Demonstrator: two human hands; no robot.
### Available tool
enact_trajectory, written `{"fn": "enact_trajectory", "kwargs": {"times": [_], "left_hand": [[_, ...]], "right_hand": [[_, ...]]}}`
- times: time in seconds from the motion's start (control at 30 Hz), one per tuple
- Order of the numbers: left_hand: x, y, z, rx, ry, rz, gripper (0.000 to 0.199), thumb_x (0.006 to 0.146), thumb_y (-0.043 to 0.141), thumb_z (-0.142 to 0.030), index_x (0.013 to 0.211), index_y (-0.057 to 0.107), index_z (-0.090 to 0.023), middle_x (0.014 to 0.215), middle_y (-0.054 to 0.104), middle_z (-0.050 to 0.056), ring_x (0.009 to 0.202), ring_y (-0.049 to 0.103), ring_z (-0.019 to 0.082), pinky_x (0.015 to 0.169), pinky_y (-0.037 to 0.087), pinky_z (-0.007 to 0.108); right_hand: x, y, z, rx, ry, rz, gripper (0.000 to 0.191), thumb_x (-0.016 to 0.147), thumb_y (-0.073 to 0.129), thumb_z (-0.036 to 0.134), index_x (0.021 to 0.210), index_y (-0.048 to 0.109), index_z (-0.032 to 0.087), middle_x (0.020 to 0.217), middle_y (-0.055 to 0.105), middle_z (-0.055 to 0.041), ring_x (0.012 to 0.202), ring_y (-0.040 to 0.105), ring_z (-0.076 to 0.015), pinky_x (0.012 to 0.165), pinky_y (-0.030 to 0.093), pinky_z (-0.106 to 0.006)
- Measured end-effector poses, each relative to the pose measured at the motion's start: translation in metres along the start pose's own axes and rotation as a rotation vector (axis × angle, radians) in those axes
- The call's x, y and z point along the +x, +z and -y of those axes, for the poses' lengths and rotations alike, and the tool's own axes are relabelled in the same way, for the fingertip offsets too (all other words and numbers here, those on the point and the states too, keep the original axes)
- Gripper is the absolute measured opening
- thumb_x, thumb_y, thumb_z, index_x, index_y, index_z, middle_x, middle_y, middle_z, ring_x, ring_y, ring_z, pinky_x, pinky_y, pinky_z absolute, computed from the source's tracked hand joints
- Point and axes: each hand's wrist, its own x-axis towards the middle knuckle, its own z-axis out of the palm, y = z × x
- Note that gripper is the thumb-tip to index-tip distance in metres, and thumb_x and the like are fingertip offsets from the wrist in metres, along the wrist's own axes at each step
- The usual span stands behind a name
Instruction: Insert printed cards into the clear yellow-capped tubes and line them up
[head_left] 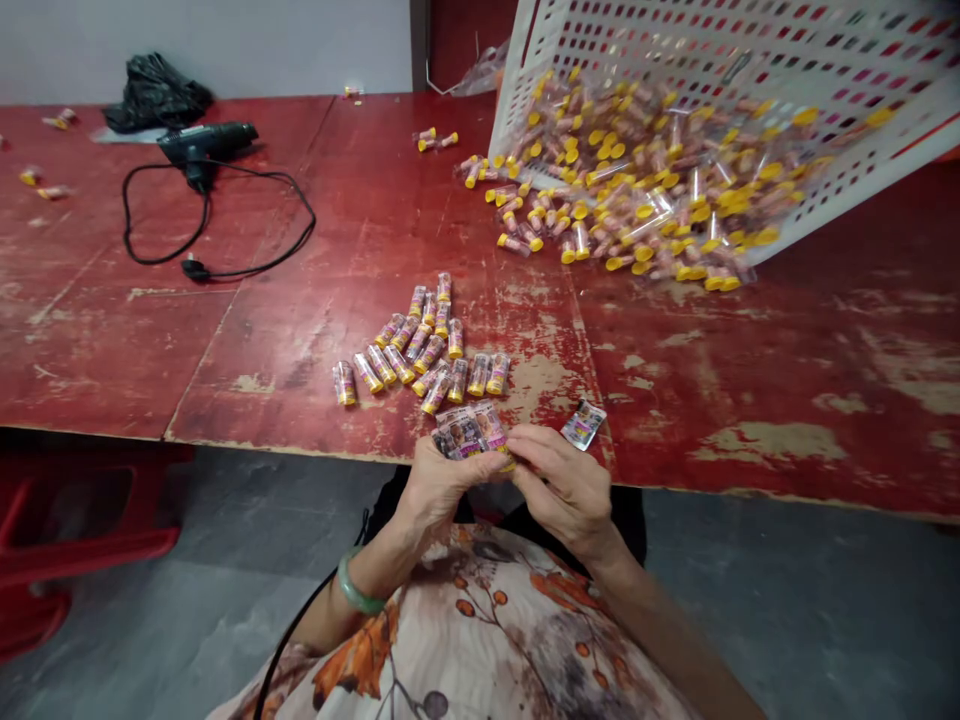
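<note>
Forearms [352, 600] raised, left hand [439, 485], right hand [562, 485] pinching tubes [469, 430]

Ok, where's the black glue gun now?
In the head view, the black corded glue gun lies on the far left of the worn red table, beside a crumpled black plastic bag.

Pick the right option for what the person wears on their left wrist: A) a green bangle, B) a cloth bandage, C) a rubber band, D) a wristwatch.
A: a green bangle circles the wrist just behind the left hand, which holds printed cards.
</note>
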Motion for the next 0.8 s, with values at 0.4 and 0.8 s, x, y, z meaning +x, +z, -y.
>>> {"fn": "enact_trajectory", "kwargs": {"times": [0.4, 0.8], "left_hand": [[0.021, -0.05, -0.012, 0.152, -0.06, -0.249, 0.037, 0.056, 0.085, -0.029, 0.081, 0.068, -0.009, 0.067, 0.069, 0.005, 0.053, 0.064, 0.015, 0.046, 0.052, 0.021], [0.025, -0.03, -0.012, 0.057, -0.116, -0.006, 0.036, 0.061, 0.083, -0.029, 0.089, 0.071, -0.01, 0.077, 0.07, 0.007, 0.059, 0.062, 0.013, 0.05, 0.053, 0.021]], "right_hand": [[0.04, -0.012, -0.039, -0.027, -0.115, 0.215, 0.03, 0.084, 0.064, 0.016, 0.113, 0.058, 0.016, 0.101, 0.065, -0.0132, 0.091, 0.065, -0.0203, 0.077, 0.057, -0.032], [0.021, 0.024, -0.025, -0.052, -0.174, 0.215, 0.039, 0.083, 0.052, 0.007, 0.122, 0.051, 0.01, 0.108, 0.061, -0.0179, 0.101, 0.062, -0.0224, 0.075, 0.056, -0.032]]}}
